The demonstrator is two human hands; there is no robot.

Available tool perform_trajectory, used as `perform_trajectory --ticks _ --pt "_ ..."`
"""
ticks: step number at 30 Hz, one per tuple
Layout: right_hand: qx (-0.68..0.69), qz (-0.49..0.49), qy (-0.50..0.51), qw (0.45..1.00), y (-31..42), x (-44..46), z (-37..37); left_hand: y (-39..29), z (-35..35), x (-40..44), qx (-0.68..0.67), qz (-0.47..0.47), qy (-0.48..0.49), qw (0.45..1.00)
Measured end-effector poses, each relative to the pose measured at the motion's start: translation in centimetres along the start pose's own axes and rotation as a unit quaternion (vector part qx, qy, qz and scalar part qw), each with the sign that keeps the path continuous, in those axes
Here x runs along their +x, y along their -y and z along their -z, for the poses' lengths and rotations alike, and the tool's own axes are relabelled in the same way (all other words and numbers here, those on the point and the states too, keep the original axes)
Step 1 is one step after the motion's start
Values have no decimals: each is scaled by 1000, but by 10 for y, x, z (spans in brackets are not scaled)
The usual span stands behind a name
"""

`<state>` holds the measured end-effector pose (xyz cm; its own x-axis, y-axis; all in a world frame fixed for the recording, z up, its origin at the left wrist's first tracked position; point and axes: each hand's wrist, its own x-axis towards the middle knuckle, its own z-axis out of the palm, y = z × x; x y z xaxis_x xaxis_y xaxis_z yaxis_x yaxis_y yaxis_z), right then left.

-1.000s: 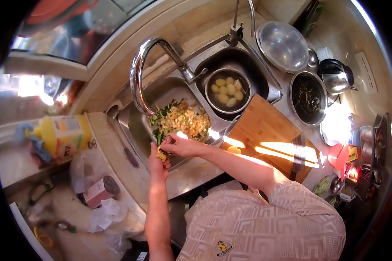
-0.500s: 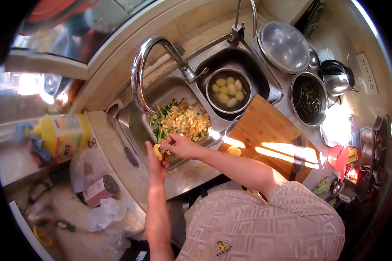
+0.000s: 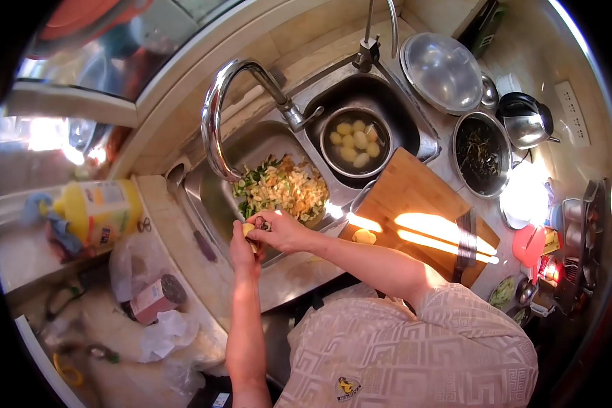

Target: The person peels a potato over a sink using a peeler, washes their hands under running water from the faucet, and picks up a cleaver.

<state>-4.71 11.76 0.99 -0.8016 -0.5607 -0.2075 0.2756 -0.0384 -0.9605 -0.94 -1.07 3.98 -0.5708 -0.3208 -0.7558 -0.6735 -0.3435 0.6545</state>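
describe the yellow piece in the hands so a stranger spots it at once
Find the left sink basin, which holds a chopped heap. At its near edge, the left hand and right hand meet around the small yellow piece. Unlike the yellow lump by the cutting board, it is hand-held.

Gooseneck faucet (image 3: 213, 122): mirror-glossy metal. Left basin (image 3: 258, 144): metal, satin finish. Pot (image 3: 389, 158): metal, shiny at the rim; potatoes (image 3: 347, 141) within, smooth-surfaced. Chopping board (image 3: 404, 194): smooth wood. Bench (image 3: 285, 289): smooth, stone-like. Jug (image 3: 130, 204): yellow plastic. White bag (image 3: 168, 334): thin, crinkled plastic. Shirt (image 3: 415, 353): cloth, matt ground with slightly lustrous key-pattern figuring.
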Motion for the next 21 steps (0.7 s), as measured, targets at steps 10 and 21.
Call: perform_trajectory --ticks 10,21 --pt "46 20 3 999 -20 8 5 -9 -5 -7 -100 47 -2 994" --pt "259 -117 -25 958 -21 16 7 -3 29 22 -106 53 138 983"
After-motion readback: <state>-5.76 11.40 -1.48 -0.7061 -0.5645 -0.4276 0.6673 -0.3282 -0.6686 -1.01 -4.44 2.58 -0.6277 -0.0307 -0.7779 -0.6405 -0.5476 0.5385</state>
